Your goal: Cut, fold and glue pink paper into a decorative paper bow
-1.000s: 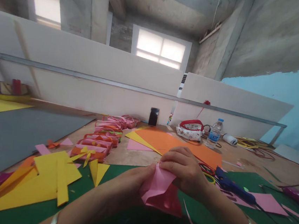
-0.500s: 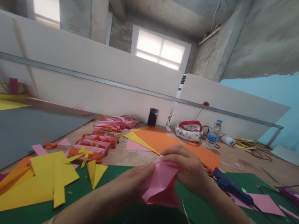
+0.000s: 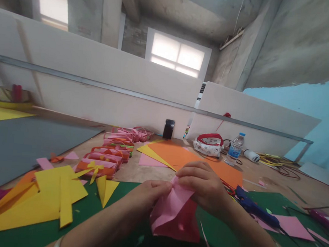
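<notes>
A folded pink paper bag is held up between both hands over the green mat, its wide end toward me. My left hand pinches its upper left edge, thumb and fingers closed on the paper. On the far right side, my right hand wraps over the top with its fingers bent; some fingertips are hidden behind the paper. To the right of that hand lies a blue glue gun. Yellow paper pieces lie left of my left forearm.
A row of finished pink and orange paper bags stands at the back left. Orange sheets, a phone, a white pouch and a water bottle are farther back. Pink paper and cables lie at right.
The pink paper bag has opened wider at its near end and reaches lower. My left hand has shifted slightly up along its edge; my right hand stays nearly in place.
</notes>
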Available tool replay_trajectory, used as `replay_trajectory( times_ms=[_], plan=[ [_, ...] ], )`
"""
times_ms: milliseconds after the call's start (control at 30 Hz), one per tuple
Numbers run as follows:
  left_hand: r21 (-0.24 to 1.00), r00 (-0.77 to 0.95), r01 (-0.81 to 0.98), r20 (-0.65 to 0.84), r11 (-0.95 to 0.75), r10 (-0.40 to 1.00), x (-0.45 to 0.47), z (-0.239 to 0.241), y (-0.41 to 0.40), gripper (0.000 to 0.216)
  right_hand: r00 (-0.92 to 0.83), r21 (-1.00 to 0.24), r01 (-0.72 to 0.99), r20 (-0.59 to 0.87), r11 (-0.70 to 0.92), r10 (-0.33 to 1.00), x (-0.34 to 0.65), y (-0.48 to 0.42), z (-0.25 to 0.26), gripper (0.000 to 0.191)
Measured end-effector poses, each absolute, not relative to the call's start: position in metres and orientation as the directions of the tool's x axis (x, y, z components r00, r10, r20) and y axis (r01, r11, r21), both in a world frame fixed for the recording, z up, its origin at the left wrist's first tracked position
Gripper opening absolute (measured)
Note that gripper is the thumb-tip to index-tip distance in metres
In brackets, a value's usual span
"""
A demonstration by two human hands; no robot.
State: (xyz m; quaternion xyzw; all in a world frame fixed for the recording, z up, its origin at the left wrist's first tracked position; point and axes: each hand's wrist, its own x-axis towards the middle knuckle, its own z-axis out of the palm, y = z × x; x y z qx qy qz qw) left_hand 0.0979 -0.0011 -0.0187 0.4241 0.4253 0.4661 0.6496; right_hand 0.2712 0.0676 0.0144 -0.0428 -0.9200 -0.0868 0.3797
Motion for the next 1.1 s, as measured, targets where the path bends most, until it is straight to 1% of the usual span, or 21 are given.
replay_trajectory(
  times_ms=[100, 233, 333, 433, 500, 600, 733, 900, 1000, 1100],
  plan=[
    [0.951, 0.182, -0.233, -0.16, 0.201, 0.97, 0.095, -0.02, 0.002, 0.029, -0.699, 0.071, 0.145, 0.714, 0.987, 0.052, 0.272, 0.067, 0.018, 0.013],
    [0.955, 0.132, -0.245, -0.14, 0.169, 0.981, 0.096, -0.02, 0.005, 0.024, -0.703, 0.021, 0.119, 0.708, 0.993, 0.07, 0.27, 0.066, 0.018, 0.008],
    [0.955, 0.114, -0.263, -0.113, 0.14, 0.987, 0.097, -0.02, 0.005, 0.039, -0.694, -0.009, 0.111, 0.715, 0.994, 0.084, 0.268, 0.064, 0.015, 0.009],
    [0.965, 0.076, -0.248, -0.071, 0.088, 0.995, 0.096, -0.018, 0.004, 0.032, -0.659, -0.047, 0.131, 0.742, 0.99, 0.123, 0.265, 0.061, 0.014, 0.01],
    [0.97, 0.047, -0.234, -0.051, 0.061, 0.998, 0.096, -0.017, 0.002, 0.031, -0.638, -0.059, 0.139, 0.758, 0.988, 0.135, 0.264, 0.059, 0.014, 0.006],
    [0.974, 0.02, -0.223, -0.041, 0.044, 0.999, 0.098, -0.016, 0.0, 0.035, -0.639, -0.016, 0.114, 0.765, 0.993, 0.085, 0.263, 0.057, 0.013, 0.007],
    [0.98, 0.008, -0.198, -0.017, 0.019, 1.0, 0.099, -0.017, 0.003, 0.036, -0.679, 0.099, 0.121, 0.734, 0.988, 0.009, 0.264, 0.06, 0.006, 0.012],
    [0.989, -0.051, -0.141, 0.03, -0.037, 0.998, 0.096, -0.017, 0.006, 0.03, -0.714, 0.215, 0.135, 0.698, 0.967, -0.055, 0.264, 0.062, 0.002, 0.009],
    [0.986, -0.066, -0.153, 0.055, -0.065, 0.996, 0.094, -0.017, 0.007, 0.023, -0.732, 0.246, 0.149, 0.679, 0.958, -0.06, 0.263, 0.06, 0.003, 0.009],
    [0.981, -0.016, -0.183, 0.057, -0.059, 0.998, 0.093, -0.018, 0.007, 0.031, -0.728, 0.249, 0.15, 0.683, 0.957, -0.064, 0.262, 0.06, 0.003, 0.008]
  ],
)
